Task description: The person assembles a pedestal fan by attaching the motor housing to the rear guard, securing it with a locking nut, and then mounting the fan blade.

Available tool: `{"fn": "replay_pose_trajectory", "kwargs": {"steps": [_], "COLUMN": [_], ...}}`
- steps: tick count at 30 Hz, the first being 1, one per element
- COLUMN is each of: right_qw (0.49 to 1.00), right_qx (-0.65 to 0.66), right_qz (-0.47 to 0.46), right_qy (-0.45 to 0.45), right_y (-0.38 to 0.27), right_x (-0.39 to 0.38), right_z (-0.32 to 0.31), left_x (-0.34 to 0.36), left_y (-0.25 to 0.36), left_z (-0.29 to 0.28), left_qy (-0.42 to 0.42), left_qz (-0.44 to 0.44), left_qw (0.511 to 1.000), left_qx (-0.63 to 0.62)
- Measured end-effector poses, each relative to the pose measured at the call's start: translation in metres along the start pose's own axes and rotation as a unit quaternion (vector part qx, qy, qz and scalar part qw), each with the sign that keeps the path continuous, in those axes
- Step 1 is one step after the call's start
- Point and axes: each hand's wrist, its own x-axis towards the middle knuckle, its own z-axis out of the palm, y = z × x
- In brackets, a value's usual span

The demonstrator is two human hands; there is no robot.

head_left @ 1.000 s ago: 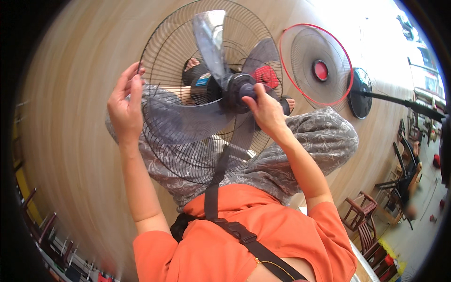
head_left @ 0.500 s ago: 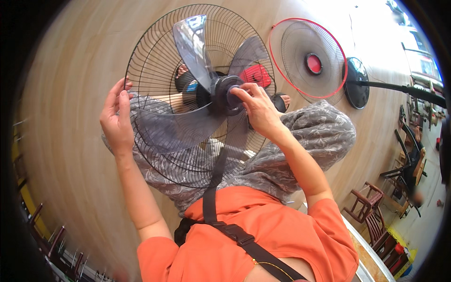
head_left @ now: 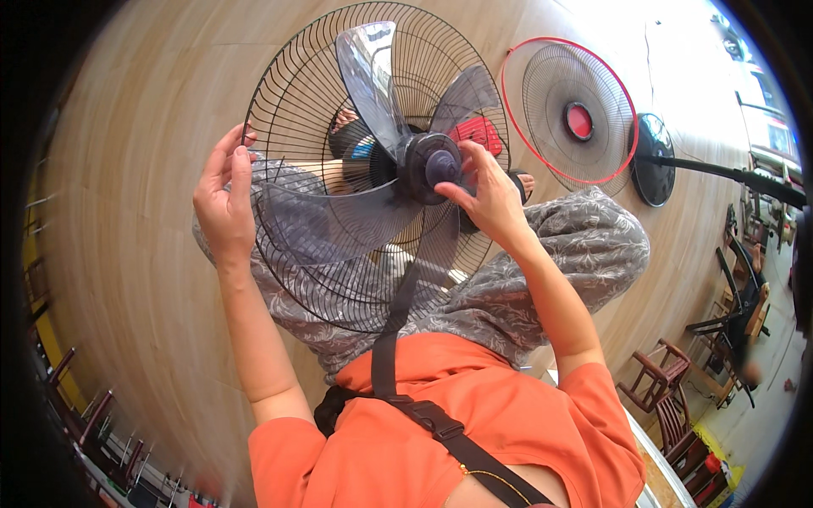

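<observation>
A fan head with grey see-through blades [head_left: 339, 222] sits upright between my legs, its black wire rear guard [head_left: 269, 93] behind the blades. My left hand [head_left: 225, 199] has its fingers curled on the left rim of that guard. At the hub, a dark round knob [head_left: 442, 168] stands out in front of the blades. My right hand [head_left: 495, 196] is just right of the knob, thumb and fingers spread around its side; whether a fingertip touches it is hard to tell.
A front grille with a red rim [head_left: 633, 110] lies on the wood floor to the right. Beyond it are a round black base [head_left: 652, 161] and a black pole [head_left: 711, 167]. A red object [head_left: 476, 134] shows behind the guard. Wooden chairs [head_left: 656, 372] stand at lower right.
My right thumb and fingers have loosened from the knob and spread apart. My left hand stays at the guard's rim. The whole scene has shifted slightly right in view.
</observation>
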Motion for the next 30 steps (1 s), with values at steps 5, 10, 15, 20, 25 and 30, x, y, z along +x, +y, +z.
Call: {"fn": "replay_pose_trajectory", "kwargs": {"steps": [5, 10, 15, 20, 25, 30], "right_qw": [0.990, 0.990, 0.991, 0.983, 0.977, 0.971], "right_qx": [-0.098, -0.031, -0.083, -0.053, -0.049, -0.127], "right_qz": [-0.104, -0.102, 0.051, -0.163, 0.141, -0.190], "right_qy": [0.015, 0.097, -0.096, 0.064, -0.154, 0.069], "right_y": [0.013, 0.008, 0.007, 0.007, -0.004, 0.010], "right_x": [0.001, 0.001, 0.008, -0.003, 0.010, 0.005], "right_z": [0.003, 0.003, 0.002, -0.003, -0.007, -0.001], "left_x": [0.001, 0.001, 0.001, 0.001, 0.001, 0.000], "left_y": [0.002, 0.003, 0.004, 0.003, 0.002, 0.003], "left_z": [0.002, 0.000, 0.001, 0.000, 0.000, -0.002], "left_qy": [0.006, 0.005, 0.004, -0.015, -0.014, -0.015], "left_qz": [0.011, 0.008, 0.010, -0.006, -0.006, -0.011], "left_qw": [1.000, 1.000, 1.000, 1.000, 1.000, 1.000], "left_qx": [-0.010, -0.010, -0.014, -0.003, -0.011, -0.001]}}
